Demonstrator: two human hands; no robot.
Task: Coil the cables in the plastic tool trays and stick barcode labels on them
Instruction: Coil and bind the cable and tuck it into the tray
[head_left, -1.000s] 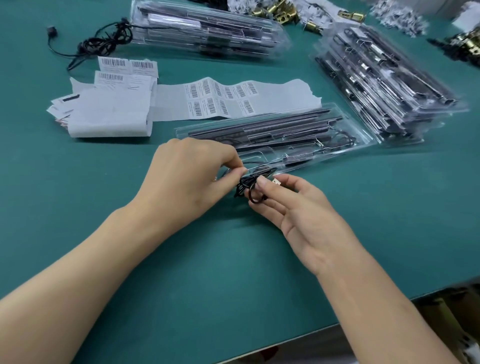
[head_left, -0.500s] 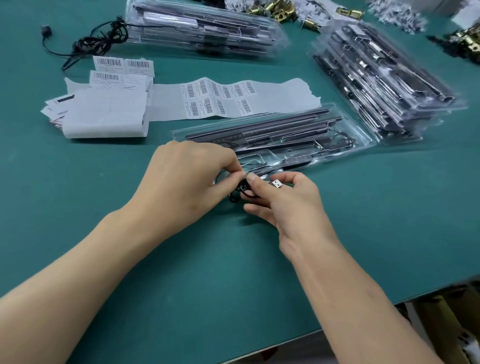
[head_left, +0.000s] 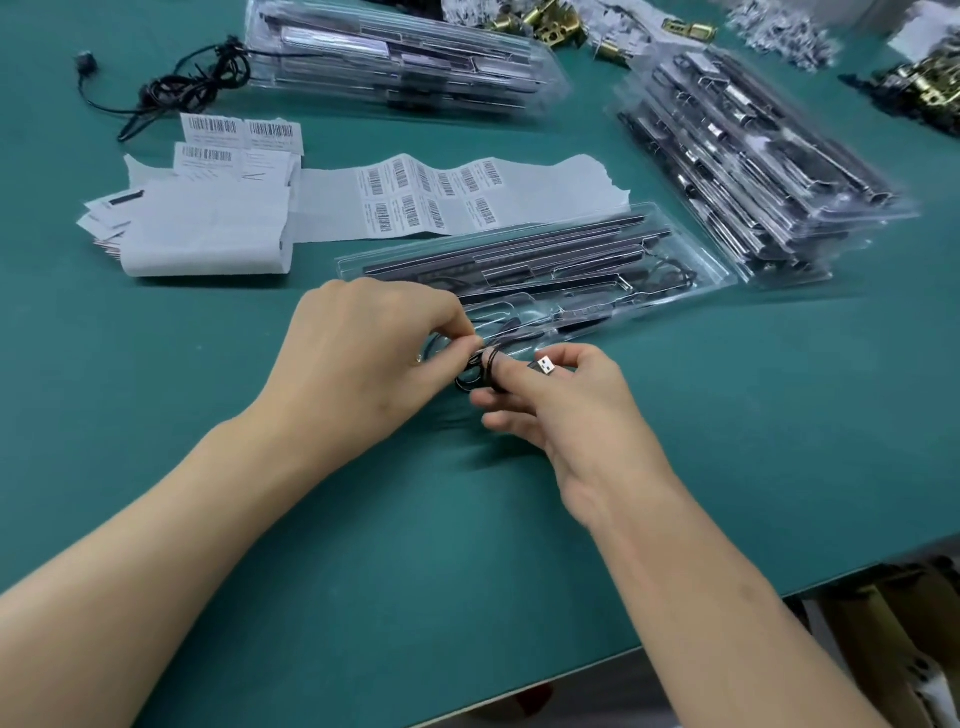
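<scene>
— Two hands are engaged: the black cable is pinched by the left hand and looped round a finger of the right hand, where its USB plug is also gripped.
— Where is it held?
— Just in front of the near tool tray, above the table. Coiling is judged to be under way. Next, the coil must be tucked into the tray and a barcode label peeled from the sheet.

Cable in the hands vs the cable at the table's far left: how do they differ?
The held cable is pinched by the left hand and right hand; the far cable lies untouched. The held cable forms small tight loops; the far cable is a loose tangle with trailing ends. Both thin, black.
</scene>
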